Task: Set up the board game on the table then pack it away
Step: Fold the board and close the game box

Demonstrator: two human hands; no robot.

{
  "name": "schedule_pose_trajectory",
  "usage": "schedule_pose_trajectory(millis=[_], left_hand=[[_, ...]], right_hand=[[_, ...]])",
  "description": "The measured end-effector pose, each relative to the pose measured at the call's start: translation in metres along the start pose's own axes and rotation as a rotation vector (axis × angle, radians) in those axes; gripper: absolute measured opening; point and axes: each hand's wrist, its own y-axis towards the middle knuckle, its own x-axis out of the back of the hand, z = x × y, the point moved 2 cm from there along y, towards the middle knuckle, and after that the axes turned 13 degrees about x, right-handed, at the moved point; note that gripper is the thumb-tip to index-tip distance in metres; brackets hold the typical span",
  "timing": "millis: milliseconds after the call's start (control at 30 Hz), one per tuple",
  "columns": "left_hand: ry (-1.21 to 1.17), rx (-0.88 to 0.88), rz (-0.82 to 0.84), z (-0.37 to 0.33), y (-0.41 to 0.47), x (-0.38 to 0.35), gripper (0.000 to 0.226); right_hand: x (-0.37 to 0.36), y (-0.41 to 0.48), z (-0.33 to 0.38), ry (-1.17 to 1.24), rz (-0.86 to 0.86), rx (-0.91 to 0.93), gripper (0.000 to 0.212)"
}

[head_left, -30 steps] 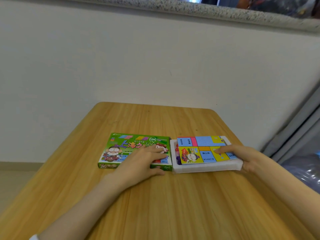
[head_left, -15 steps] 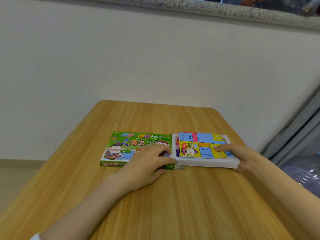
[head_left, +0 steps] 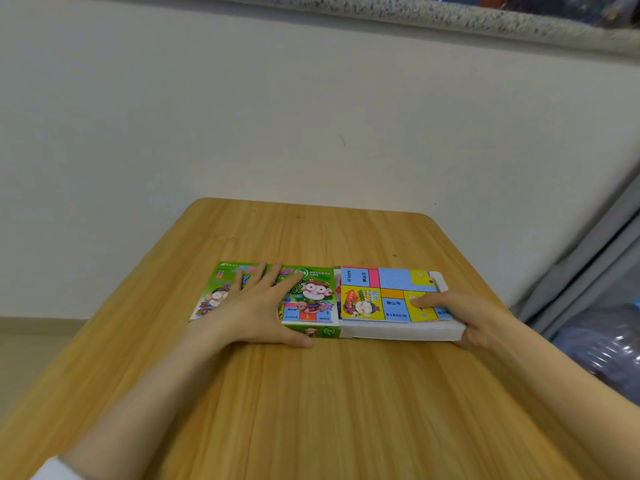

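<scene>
A green cartoon-printed game box (head_left: 313, 292) lies flat on the wooden table (head_left: 311, 393). My left hand (head_left: 258, 308) rests flat on top of it, fingers spread and straight, thumb along its near edge. Right beside the box, touching its open end, sits a white foam tray (head_left: 401, 332) with the folded colourful game board (head_left: 384, 296) lying on top. My right hand (head_left: 464, 315) grips the tray's right end, thumb pressed on the board and fingers curled round the tray's side.
The table stands against a pale wall (head_left: 311, 116). A grey frame (head_left: 588, 268) and a crinkled clear plastic bag (head_left: 602, 344) lie to the right, below the table's edge. Bare wood stretches in front of the box.
The tray has slid left until it meets the box's open end. My left hand has shifted left across the box lid and flattened out with fingers spread.
</scene>
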Motion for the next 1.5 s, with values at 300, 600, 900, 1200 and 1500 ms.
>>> schedule_pose_trajectory(millis=[300,600,900,1200,1500], left_hand=[[0.009,-0.058,0.038,-0.001,0.004,0.004,0.116],[0.052,-0.04,0.134,-0.002,0.004,0.017,0.121],[0.003,-0.091,0.122,-0.007,0.017,0.014,0.119],[-0.063,-0.156,0.033,-0.006,0.017,0.012,0.117],[-0.063,-0.186,-0.026,-0.003,0.02,0.008,0.111]], right_hand=[[-0.01,-0.011,0.009,-0.06,0.051,-0.005,0.012],[-0.004,-0.012,0.019,-0.949,0.015,0.122,0.087],[-0.047,-0.012,0.018,-1.555,0.453,0.606,0.057],[-0.051,-0.003,0.0,-1.553,0.467,0.622,0.059],[-0.065,-0.007,0.0,-1.577,0.502,0.626,0.059]])
